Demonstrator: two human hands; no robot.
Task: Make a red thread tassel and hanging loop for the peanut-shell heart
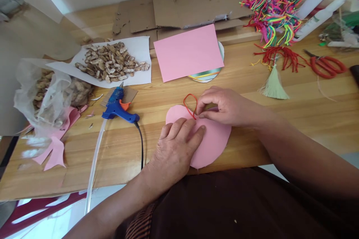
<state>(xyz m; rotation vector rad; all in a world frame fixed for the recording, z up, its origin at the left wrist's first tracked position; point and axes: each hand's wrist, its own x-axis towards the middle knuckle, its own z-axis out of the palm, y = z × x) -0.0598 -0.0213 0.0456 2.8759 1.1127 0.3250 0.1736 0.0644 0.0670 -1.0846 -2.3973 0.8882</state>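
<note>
A pink heart-shaped piece of paper (214, 143) lies on the table in front of me, its point towards my body. My left hand (176, 143) rests flat on the heart's left side, fingers stretched out and pressing it down. A loop of red cord (190, 97) stands up from the notch at the heart's top. At the notch, my right hand (217, 106) pinches the base of the cord between thumb and index finger. The cord's lower end is partly hidden by my fingers.
Left lies a blue glue gun (117, 108) with a glue stick; behind it, peanut shells (109, 61) on white paper. A pink sheet (189, 52) covers a striped heart. At right are a pale green tassel (275, 84), red-handled scissors (327, 63) and colourful cords (276, 15).
</note>
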